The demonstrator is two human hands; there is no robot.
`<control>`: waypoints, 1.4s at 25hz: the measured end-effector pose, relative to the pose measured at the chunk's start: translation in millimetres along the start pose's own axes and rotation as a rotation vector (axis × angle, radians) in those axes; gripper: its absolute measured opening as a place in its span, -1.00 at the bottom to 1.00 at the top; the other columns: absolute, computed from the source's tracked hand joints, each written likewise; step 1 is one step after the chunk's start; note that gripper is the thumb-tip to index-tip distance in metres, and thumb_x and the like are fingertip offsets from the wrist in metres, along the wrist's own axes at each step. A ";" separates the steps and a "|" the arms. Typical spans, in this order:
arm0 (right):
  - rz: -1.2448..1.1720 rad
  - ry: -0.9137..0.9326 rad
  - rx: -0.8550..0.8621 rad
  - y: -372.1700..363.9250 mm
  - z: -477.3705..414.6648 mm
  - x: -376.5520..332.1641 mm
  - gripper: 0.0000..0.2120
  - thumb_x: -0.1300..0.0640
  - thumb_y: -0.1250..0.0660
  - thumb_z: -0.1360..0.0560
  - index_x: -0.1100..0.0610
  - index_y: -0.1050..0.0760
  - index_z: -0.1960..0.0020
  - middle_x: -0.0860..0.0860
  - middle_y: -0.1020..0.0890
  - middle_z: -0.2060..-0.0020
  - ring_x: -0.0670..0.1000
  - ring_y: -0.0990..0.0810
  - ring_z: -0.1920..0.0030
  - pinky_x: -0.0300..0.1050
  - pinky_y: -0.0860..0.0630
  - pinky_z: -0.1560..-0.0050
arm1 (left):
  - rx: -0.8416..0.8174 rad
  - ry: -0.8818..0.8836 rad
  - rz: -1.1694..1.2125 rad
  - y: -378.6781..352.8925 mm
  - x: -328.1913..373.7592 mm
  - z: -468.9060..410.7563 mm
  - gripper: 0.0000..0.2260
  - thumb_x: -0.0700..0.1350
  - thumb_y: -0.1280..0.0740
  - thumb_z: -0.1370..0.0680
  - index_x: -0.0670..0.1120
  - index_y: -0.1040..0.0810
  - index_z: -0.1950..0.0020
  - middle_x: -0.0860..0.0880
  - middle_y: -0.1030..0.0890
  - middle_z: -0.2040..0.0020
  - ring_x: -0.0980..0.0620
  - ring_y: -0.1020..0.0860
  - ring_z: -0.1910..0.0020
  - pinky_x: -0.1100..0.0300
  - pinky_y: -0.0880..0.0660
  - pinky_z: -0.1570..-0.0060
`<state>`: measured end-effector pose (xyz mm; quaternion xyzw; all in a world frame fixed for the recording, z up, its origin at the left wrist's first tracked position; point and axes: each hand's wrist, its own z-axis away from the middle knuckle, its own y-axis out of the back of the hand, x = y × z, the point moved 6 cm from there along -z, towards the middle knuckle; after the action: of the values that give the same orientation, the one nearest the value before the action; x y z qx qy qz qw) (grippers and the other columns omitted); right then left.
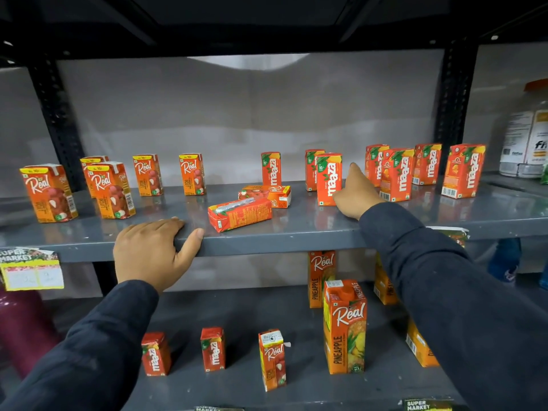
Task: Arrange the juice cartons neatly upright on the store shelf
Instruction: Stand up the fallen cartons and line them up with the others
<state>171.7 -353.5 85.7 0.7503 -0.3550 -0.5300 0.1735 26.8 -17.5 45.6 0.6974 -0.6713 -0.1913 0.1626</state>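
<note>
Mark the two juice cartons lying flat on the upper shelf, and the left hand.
Nearer fallen carton (240, 215): head view, middle of its top face.
Farther fallen carton (273, 194): head view, middle of its visible side.
Left hand (151, 253): head view, back of the hand.

Right hand (355, 197), fingers behind Maaza carton (329, 179); blurred jar (525, 137) at edge
</note>
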 end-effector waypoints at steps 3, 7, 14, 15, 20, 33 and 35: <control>-0.114 0.022 0.087 6.1 2.7 0.9 -0.20 0.16 -0.35 -0.47 0.11 0.07 -0.54 0.13 -0.48 -0.26 0.17 -0.50 -0.23 -0.03 -0.42 -0.02 | 0.006 0.001 0.005 -0.6 -0.1 0.0 -0.39 0.27 -0.02 -0.57 -0.15 -0.67 0.14 -0.12 -0.65 0.32 -0.20 -0.59 0.34 0.06 -0.39 0.26; -0.044 0.109 0.132 6.0 5.8 -3.8 -0.09 -0.01 -0.44 -0.41 0.07 0.07 -0.54 0.13 -0.35 -0.41 0.16 -0.35 -0.39 0.05 -0.38 -0.26 | -0.010 0.001 0.023 0.6 -3.1 0.2 -0.40 0.29 0.00 -0.56 -0.12 -0.65 0.16 -0.09 -0.63 0.33 -0.16 -0.57 0.35 0.07 -0.41 0.26; 0.108 0.935 0.411 -0.6 77.0 -79.7 -0.56 0.04 -0.34 -0.41 0.09 -0.43 -0.27 0.08 -0.50 -0.18 0.04 -0.43 -0.19 -0.01 -0.40 -0.23 | -0.133 -0.034 0.061 -0.1 -11.2 -3.7 -0.31 0.42 0.12 -0.49 -0.03 -0.64 0.07 -0.01 -0.66 0.22 -0.07 -0.59 0.24 0.10 -0.43 0.24; 0.066 0.904 0.248 -14.3 77.4 -91.1 -0.59 0.04 -0.34 -0.43 0.05 -0.44 -0.26 0.03 -0.50 -0.18 -0.04 -0.42 -0.16 -0.06 -0.40 -0.22 | -0.198 -0.054 0.080 -1.5 -18.0 -5.9 -0.26 0.46 0.14 -0.46 0.00 -0.64 -0.03 0.00 -0.69 0.12 -0.05 -0.61 0.15 0.10 -0.48 0.20; 0.043 0.661 -0.323 -68.7 66.5 -120.6 -0.36 0.00 -0.40 -0.41 -0.09 -0.25 -0.43 -0.04 -0.45 -0.33 -0.05 -0.45 -0.23 -0.15 -0.41 -0.19 | -0.212 -0.079 0.037 -1.0 -32.5 -2.7 -0.19 0.54 0.14 -0.43 0.00 -0.61 -0.14 0.02 -0.69 -0.02 -0.05 -0.63 0.04 0.05 -0.54 0.08; -0.003 0.641 -0.414 -82.5 65.0 -111.3 -0.54 -0.05 -0.37 -0.48 -0.01 -0.41 -0.34 -0.08 -0.48 -0.23 -0.14 -0.42 -0.12 -0.32 -0.33 -0.03 | -0.024 0.029 0.020 -3.9 -26.6 10.9 -0.40 0.39 -0.11 -0.48 -0.12 -0.62 0.11 -0.05 -0.61 0.23 -0.15 -0.57 0.24 0.00 -0.41 0.13; -0.132 0.593 -0.367 -75.9 61.0 -108.7 -0.63 0.00 -0.36 -0.49 0.03 -0.44 -0.27 -0.06 -0.53 -0.14 -0.09 -0.49 -0.09 -0.23 -0.41 -0.04 | -0.026 0.035 0.024 -2.8 -26.6 10.9 -0.41 0.39 -0.11 -0.48 -0.11 -0.62 0.10 -0.05 -0.61 0.23 -0.14 -0.57 0.24 0.00 -0.42 0.12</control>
<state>121.9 -216.3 87.3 0.8492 -0.1387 -0.3543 0.3661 23.3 9.5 36.1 0.6903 -0.6741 -0.1858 0.1859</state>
